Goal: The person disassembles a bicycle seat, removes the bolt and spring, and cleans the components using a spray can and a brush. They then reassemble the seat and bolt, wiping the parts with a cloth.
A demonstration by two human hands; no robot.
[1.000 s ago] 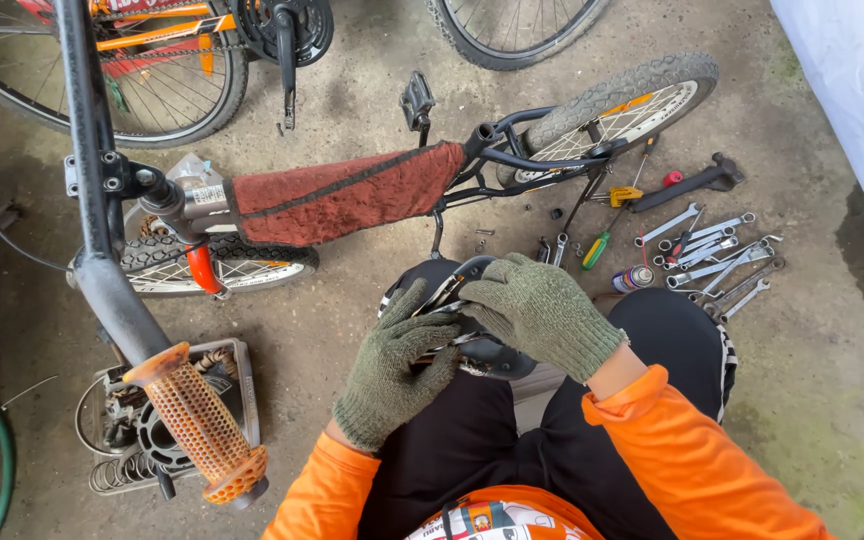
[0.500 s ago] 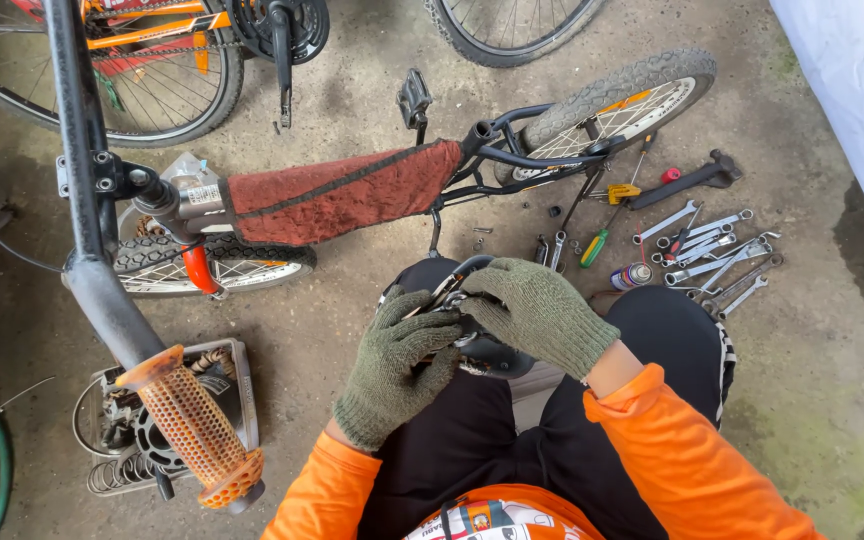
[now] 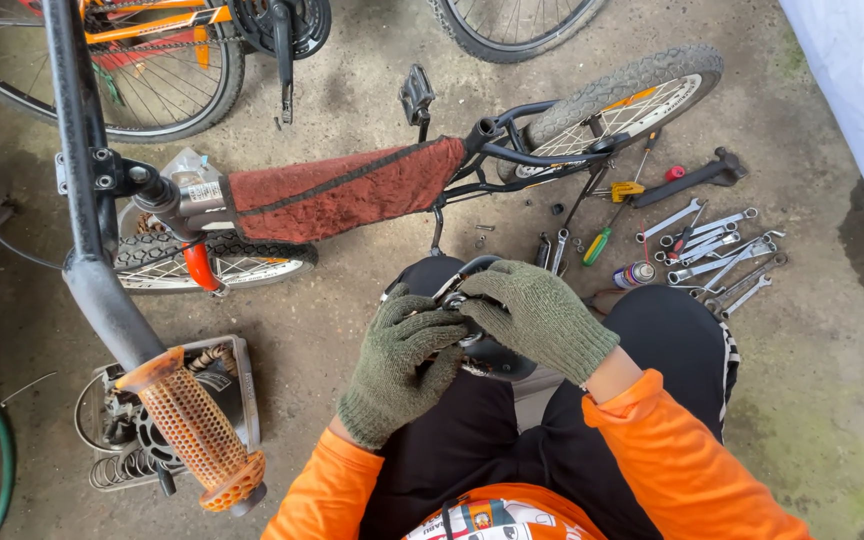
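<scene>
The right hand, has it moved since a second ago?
No. The right hand stays on the black part in the lap, same spot relative to the wrenches.

Bare concrete lies open at lower right; wrenches (image 3: 717, 245) at right and a small bike (image 3: 372, 190) across centre block passage.

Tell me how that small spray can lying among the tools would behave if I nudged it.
The spray can lies on its side on the concrete floor, so it would probably roll rather than slide. It looks small and light, and a slight push should move it. The wrenches close beside it would likely stop it soon.
</scene>
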